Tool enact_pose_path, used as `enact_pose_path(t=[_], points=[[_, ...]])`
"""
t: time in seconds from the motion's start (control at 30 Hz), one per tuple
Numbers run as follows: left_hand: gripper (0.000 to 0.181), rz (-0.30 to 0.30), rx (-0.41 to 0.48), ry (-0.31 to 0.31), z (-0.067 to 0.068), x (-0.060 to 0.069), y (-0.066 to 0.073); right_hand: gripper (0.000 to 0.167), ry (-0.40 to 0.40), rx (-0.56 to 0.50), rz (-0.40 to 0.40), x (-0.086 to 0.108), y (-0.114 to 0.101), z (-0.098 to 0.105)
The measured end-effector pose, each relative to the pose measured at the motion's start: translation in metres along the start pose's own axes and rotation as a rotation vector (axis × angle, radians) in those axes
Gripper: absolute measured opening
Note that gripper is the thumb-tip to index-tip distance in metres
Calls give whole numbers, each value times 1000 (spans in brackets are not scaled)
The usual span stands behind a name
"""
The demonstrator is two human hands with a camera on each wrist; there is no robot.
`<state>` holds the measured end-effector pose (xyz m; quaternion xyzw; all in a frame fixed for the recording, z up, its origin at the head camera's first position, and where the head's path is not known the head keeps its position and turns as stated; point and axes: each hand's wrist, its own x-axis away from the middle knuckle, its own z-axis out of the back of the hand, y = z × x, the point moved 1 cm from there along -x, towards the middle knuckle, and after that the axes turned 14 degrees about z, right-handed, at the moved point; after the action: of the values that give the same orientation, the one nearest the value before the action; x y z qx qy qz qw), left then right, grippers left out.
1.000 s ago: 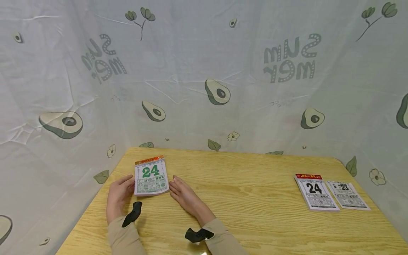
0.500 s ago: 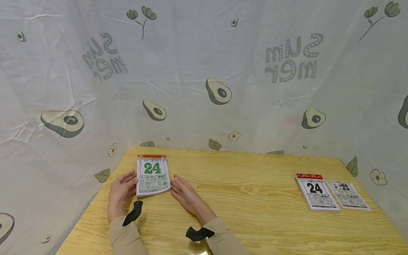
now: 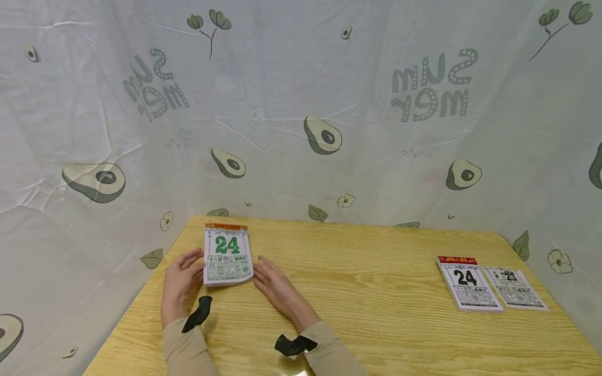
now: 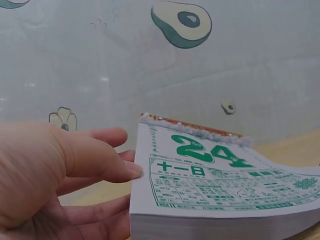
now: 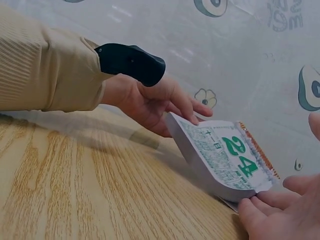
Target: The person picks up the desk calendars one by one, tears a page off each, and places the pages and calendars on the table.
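A thick calendar pad with a green 24 (image 3: 228,256) and an orange-red strip at its top is at the left of the table, its lower right corner curling. The left hand (image 3: 182,282) is at its left side; in the left wrist view the thumb of that hand (image 4: 65,170) touches the pad's (image 4: 210,190) left edge. Along the opposite side, the right hand (image 3: 282,292) has its fingers extended, their tips against the edge. The right wrist view shows the pad (image 5: 220,155) between the left hand (image 5: 150,100) and the right hand (image 5: 285,205).
Farther right on the wooden table (image 3: 348,292) lies another pad with a black 24 (image 3: 465,282) and a red top. Beside it is a calendar sheet showing 23 (image 3: 512,287). A pale curtain with avocado prints (image 3: 263,104) hangs behind the table and at its sides.
The green-numbered pad has turned from a slant to nearly straight and shifted slightly away and to the right. Both hands have stayed at its sides, the left moving slightly with it.
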<state>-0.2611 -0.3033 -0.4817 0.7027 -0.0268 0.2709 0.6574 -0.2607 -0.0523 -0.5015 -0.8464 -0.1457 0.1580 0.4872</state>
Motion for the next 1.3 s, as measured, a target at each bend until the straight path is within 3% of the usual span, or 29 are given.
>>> enact_pose_path(t=[0.47,0.97,1.1,1.3], points=[[48,-40,88,8,-6,-1,2,63,47,129,93,0,-5,0],[51,-73,160,-70,-18,4,8,52,199,341,174,0,-10,5],[49,-83,147,-92,-22,4,9,49,242,359,183,-1,-12,6],[44,-98,177,-137,-29,2,10,46,302,288,164,-3,-14,9]])
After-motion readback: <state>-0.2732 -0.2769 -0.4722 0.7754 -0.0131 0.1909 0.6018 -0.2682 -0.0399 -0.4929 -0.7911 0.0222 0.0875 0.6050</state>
